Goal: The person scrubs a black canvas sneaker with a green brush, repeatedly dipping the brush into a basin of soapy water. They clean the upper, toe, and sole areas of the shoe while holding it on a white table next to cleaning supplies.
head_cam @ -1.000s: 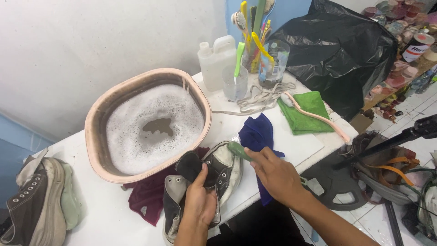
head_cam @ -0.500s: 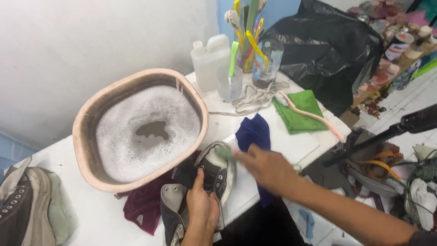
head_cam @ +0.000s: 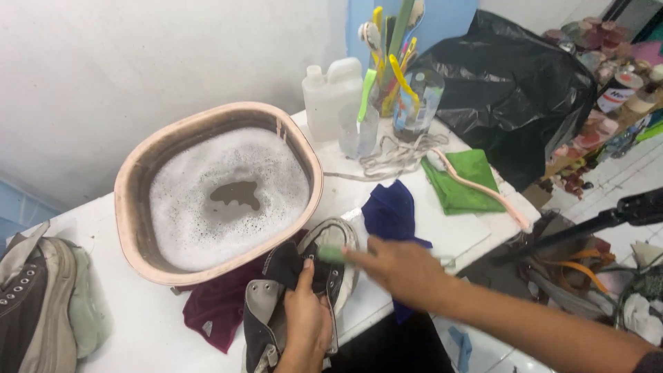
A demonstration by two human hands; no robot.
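Observation:
A black high-top sneaker with a white toe cap lies on a dark red cloth near the front edge of the white table. My left hand grips the shoe's side at its opening. Blurred, my right hand holds a small green brush against the toe cap. Just behind the shoe stands a pink basin of foamy water.
A second sneaker lies at the table's left end. A dark blue cloth, a green cloth with a pink brush, white laces, plastic jugs and cups of brushes are behind. A black bag fills the right.
My right hand has moved the green brush from beside the blue cloth onto the shoe's toe cap. My left hand keeps its hold on the shoe.

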